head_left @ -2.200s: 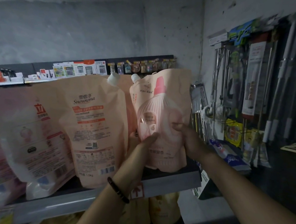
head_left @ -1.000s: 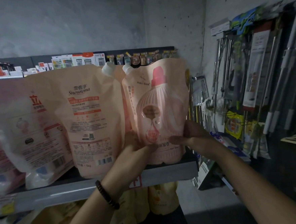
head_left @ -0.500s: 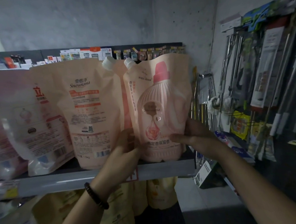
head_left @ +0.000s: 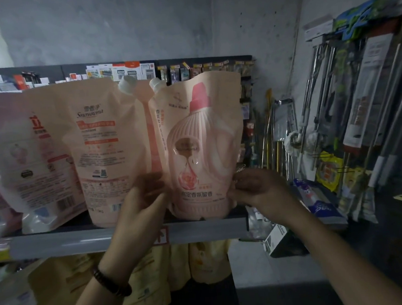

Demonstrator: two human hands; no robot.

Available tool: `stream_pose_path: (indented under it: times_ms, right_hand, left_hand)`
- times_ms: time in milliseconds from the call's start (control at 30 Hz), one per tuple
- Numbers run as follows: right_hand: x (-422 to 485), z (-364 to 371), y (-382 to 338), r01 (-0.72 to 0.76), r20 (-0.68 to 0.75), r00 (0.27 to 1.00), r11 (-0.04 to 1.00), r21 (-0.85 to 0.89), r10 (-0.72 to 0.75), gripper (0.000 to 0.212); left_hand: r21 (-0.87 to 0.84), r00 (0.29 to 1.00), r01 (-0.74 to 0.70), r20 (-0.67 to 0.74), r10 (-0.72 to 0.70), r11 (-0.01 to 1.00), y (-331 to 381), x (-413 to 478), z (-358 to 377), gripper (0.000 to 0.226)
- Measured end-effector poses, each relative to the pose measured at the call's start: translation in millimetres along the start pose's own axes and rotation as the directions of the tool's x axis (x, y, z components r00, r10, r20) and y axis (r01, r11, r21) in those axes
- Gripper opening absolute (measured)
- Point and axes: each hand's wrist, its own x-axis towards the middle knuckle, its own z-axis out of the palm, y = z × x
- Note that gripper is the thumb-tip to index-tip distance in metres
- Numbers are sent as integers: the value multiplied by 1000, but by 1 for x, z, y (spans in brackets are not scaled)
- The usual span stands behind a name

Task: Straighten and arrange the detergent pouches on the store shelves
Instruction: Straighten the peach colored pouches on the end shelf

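Note:
A peach detergent pouch (head_left: 201, 138) with a pink bottle picture and a white cap stands upright at the right end of the grey shelf (head_left: 82, 241), front facing me. My left hand (head_left: 141, 204) holds its lower left edge. My right hand (head_left: 257, 189) grips its lower right edge. A second peach pouch (head_left: 99, 147) stands just to its left with its printed back facing out. Further left leans a paler pink pouch (head_left: 29, 164), tilted.
Yellow pouches (head_left: 133, 288) hang or stand on the level below the shelf. Mop and broom handles (head_left: 335, 119) and packaged goods hang on the right wall. Small boxed items (head_left: 118, 71) line a shelf at the back. A blue packet (head_left: 322, 205) lies right of the shelf end.
The pouch with the bottle picture has settled lower, its base now on the shelf. Both hands slid from its front down to its lower edges. The view shifted slightly.

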Motion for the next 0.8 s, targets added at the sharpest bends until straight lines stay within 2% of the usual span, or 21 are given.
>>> stream_pose_path:
  times_ms: [33,100,167,267,367,500,633,667,733,800]
  right_hand:
    - [0,-1,3,-13,-17,1000,999,31,14,28]
    - [1,-1,5,-19,-41,999,996,84,22,19]
    - [1,0,4,2,-69,998,997,74,3,12]
    - [3,1,8,5,-130,992,1000,15,-3,13]
    - [3,2,7,-7,-184,983,1000,3,7,17]
    - [2,9,5,20,-254,967,1000,18,-15,17]
    - [-4,12,8,33,-342,940,994,109,6,10]
    - [-7,12,8,46,-366,931,994,101,-6,11]
    - [-8,11,7,55,-378,925,996,75,-23,14]
    - [-3,7,6,50,-355,935,993,111,-8,12]
  left_hand:
    - [17,999,-26,-28,26,1000,0,-3,2,38]
    - [71,994,-77,-77,82,995,2,-9,8,24]
    - [93,985,-143,-88,151,985,3,-13,14,15]
    - [16,980,-197,-23,198,980,5,-17,21,16]
    - [-21,980,-192,40,193,981,10,-21,21,18]
    - [-20,978,-179,108,181,984,10,-24,16,19]
    - [-69,968,-154,191,165,986,17,-27,15,5]
    - [-82,965,-153,203,167,985,19,-27,14,12]
    - [-109,961,-159,213,179,981,22,-26,15,19]
    - [-101,954,-187,218,205,977,21,-24,19,15]
